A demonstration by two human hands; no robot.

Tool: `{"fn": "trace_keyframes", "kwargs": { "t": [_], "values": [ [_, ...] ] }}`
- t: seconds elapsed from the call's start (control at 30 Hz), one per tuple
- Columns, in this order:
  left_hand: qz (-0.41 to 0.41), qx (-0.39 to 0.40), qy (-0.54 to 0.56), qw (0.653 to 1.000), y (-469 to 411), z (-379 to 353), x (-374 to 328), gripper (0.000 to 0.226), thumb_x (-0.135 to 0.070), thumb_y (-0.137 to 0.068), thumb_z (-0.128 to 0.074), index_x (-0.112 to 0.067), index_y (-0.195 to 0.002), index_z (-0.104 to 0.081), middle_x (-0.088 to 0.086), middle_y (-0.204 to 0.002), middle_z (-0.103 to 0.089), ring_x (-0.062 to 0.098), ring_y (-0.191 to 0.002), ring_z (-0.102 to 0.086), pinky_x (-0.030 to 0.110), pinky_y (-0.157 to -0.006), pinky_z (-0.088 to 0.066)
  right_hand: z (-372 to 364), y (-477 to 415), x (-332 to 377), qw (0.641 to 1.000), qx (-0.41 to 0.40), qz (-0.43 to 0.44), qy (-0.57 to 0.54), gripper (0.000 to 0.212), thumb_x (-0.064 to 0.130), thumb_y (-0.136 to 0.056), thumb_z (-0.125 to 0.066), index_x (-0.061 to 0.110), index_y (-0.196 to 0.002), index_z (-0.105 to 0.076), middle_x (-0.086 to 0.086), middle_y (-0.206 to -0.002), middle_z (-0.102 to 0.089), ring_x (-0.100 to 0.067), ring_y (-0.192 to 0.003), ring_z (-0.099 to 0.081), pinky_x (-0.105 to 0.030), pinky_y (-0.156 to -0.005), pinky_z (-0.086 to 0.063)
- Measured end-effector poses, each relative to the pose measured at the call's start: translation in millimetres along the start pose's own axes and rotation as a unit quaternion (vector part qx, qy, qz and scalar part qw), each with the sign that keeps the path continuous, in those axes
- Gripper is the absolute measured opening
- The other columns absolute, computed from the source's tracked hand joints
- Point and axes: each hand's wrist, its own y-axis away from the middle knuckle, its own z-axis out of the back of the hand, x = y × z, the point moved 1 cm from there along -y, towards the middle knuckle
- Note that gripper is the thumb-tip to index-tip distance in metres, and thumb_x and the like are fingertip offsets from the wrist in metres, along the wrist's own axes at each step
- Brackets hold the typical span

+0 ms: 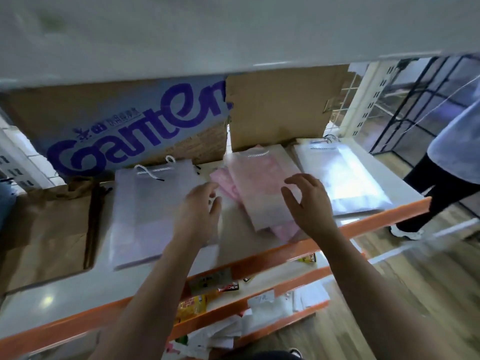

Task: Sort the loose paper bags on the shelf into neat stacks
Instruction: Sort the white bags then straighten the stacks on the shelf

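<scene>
Shelf (pixel 59 300): white board with an orange front rail, carrying four groups of paper bags under an upper board.

Far left: brown bag (pixel 44 229), lying flat, creased, its dark side fold toward the right. Behind it stands a Ganten box (pixel 130 131), blue lettering facing forward.

Left of centre: lilac bags (pixel 142 211), stacked flat with a white rope handle at the far end, close to the Ganten box. Edges appear roughly aligned; blur prevents a finer check.

Left hand (pixel 200 211): over the gap between the lilac bags and the pink bags, fingers loosely extended, nothing in its grasp. Contact with the bags below cannot be confirmed.

Centre: pink bags (pixel 259 188), lying askew, with lower bags fanning out past the top one at both the left and the near end. A plain box (pixel 280 107) stands behind them.

Right hand (pixel 309 201): above the right side of the pink bags, fingers spread and slightly bent, holding nothing. Contact cannot be determined.

Right: white bags (pixel 345 178), a flat, glossy stack with handles at the far end, just beside the pink bags.

Below: lower shelves (pixel 259 289) hold snack packets and white paper items.

Far right: a person (pixel 454 165) stands on the wooden floor.
</scene>
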Motion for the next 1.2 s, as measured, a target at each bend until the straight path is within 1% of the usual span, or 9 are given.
{"fn": "trace_keyframes", "kwargs": {
  "t": [0.13, 0.27, 0.37, 0.43, 0.53, 0.8, 1.07, 1.13, 1.2],
  "values": [
    [0.009, 0.023, -0.009, 1.000, -13.0, -40.0, -39.0, 0.039, -0.034, -0.093, -0.057, -0.014, -0.126, -0.058, 0.005, -0.109, -0.067, 0.017, -0.089, -0.063, 0.027, -0.070, -0.046, 31.5, -0.6, -59.4, 0.998, 0.006, -0.055, 0.019, 0.020, 0.018, -0.090, -0.065, 0.007, -0.106, -0.069, -0.013, -0.112, -0.065, -0.035, -0.105, -0.058, -0.036, -0.089, -0.043],
    [0.079, 0.026, -0.050, 0.995, -22.5, -69.3, -62.0, 0.054, -0.048, -0.085, -0.065, -0.006, -0.118, -0.056, 0.014, -0.105, -0.060, 0.025, -0.088, -0.057, 0.029, -0.069, -0.039, 53.9, -4.7, -113.9, 0.995, 0.030, -0.092, 0.037, 0.023, 0.022, -0.089, -0.066, 0.007, -0.107, -0.069, -0.012, -0.114, -0.065, -0.035, -0.108, -0.056, -0.037, -0.091, -0.043],
    [0.146, 0.026, -0.071, 0.986, -25.8, -81.8, -71.7, 0.068, -0.046, -0.072, -0.079, -0.005, -0.118, -0.050, 0.017, -0.115, -0.053, 0.032, -0.101, -0.055, 0.033, -0.074, -0.040, 65.6, -12.5, -148.0, 0.992, 0.048, -0.106, 0.048, 0.028, 0.026, -0.089, -0.066, 0.007, -0.109, -0.067, -0.013, -0.115, -0.064, -0.034, -0.111, -0.055, -0.040, -0.094, -0.043],
    [0.168, 0.008, -0.068, 0.983, -26.0, -85.6, -76.1, 0.071, -0.043, -0.065, -0.085, -0.004, -0.115, -0.052, 0.017, -0.112, -0.058, 0.029, -0.097, -0.056, 0.032, -0.071, -0.039, 69.5, -17.1, -165.1, 0.990, 0.059, -0.121, 0.044, 0.033, 0.030, -0.087, -0.067, 0.007, -0.111, -0.067, -0.014, -0.117, -0.063, -0.034, -0.112, -0.054, -0.040, -0.095, -0.042],
    [0.180, -0.010, -0.084, 0.980, -22.7, -90.2, -80.8, 0.059, -0.041, -0.066, -0.085, -0.005, -0.103, -0.057, 0.013, -0.096, -0.066, 0.021, -0.078, -0.053, 0.030, -0.063, -0.036, 71.7, -22.8, -182.8, 0.986, 0.081, -0.125, 0.080, 0.045, 0.042, -0.084, -0.068, 0.010, -0.116, -0.065, -0.012, -0.120, -0.062, -0.035, -0.111, -0.051, -0.039, -0.094, -0.038],
    [0.185, -0.140, -0.024, 0.972, -18.0, -89.5, -94.9, 0.022, -0.011, -0.087, -0.065, 0.000, -0.101, -0.053, 0.018, -0.093, -0.059, 0.032, -0.085, -0.057, 0.034, -0.067, -0.035, 78.0, -37.6, -207.3, 0.962, 0.146, -0.142, 0.181, 0.084, 0.072, -0.069, -0.065, 0.013, -0.126, -0.049, -0.015, -0.120, -0.055, -0.038, -0.112, -0.045, -0.044, -0.086, -0.041],
    [0.157, -0.244, 0.017, 0.957, -10.5, -84.5, -110.9, 0.016, -0.011, -0.095, -0.054, -0.001, -0.108, -0.054, 0.018, -0.092, -0.066, 0.035, -0.084, -0.062, 0.030, -0.066, -0.033, 81.8, -43.4, -211.6, 0.976, 0.118, -0.173, 0.056, 0.099, 0.044, -0.058, -0.088, -0.002, -0.130, -0.038, -0.020, -0.122, -0.046, -0.036, -0.114, -0.042, -0.038, -0.093, -0.034],
    [0.158, -0.247, 0.017, 0.956, -8.3, -80.5, -106.1, 0.016, -0.013, -0.096, -0.053, -0.004, -0.108, -0.055, 0.017, -0.093, -0.068, 0.034, -0.085, -0.062, 0.031, -0.068, -0.036, 82.8, -42.2, -212.6, 0.973, 0.112, -0.199, -0.030, 0.090, 0.030, -0.059, -0.089, 0.004, -0.132, -0.043, -0.013, -0.123, -0.041, -0.026, -0.107, -0.045, -0.029, -0.085, -0.036],
    [0.162, -0.240, 0.017, 0.957, -5.9, -75.6, -98.3, 0.016, -0.015, -0.096, -0.053, -0.005, -0.108, -0.055, 0.017, -0.094, -0.069, 0.038, -0.087, -0.063, 0.035, -0.071, -0.041, 82.0, -42.6, -212.6, 0.968, 0.110, -0.214, -0.075, 0.066, 0.023, -0.064, -0.085, 0.008, -0.120, -0.053, -0.008, -0.117, -0.040, -0.015, -0.092, -0.042, -0.021, -0.072, -0.031]
  ]
}}
